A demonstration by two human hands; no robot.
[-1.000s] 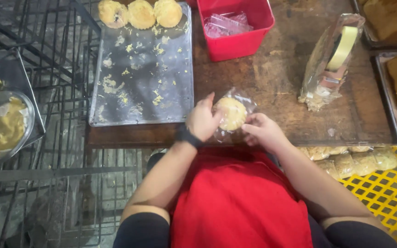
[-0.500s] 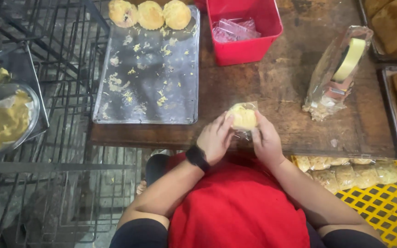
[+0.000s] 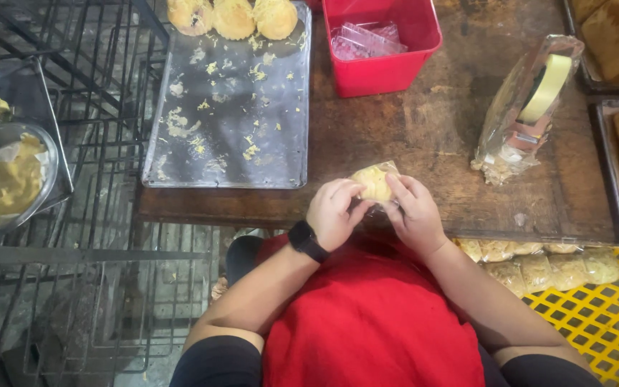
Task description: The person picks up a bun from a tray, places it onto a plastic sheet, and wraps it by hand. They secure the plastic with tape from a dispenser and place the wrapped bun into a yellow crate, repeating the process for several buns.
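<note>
Head view looks straight down on my two hands meeting at the near edge of the wooden table [image 3: 424, 129]. My left hand [image 3: 334, 211] and my right hand [image 3: 413, 211] both grip one small yellow bun in its clear wrapper [image 3: 374, 183], fingertips pinching the film from either side, the bun resting just above the table's edge. Squeezing too hard could crush the soft crumb or split the thin film, and so close to the edge it could slip off toward my lap. Beyond the bun, toward the far side of the table, a red tub [image 3: 385, 43] holds a loose pile of clear wrappers. To the left of the bun lies a metal tray [image 3: 231, 122] strewn with yellow crumbs, three buns [image 3: 234, 16] lined along its far end. To the right of the bun, a yellow crate [image 3: 603, 315] holds wrapped buns in a row.
</note>
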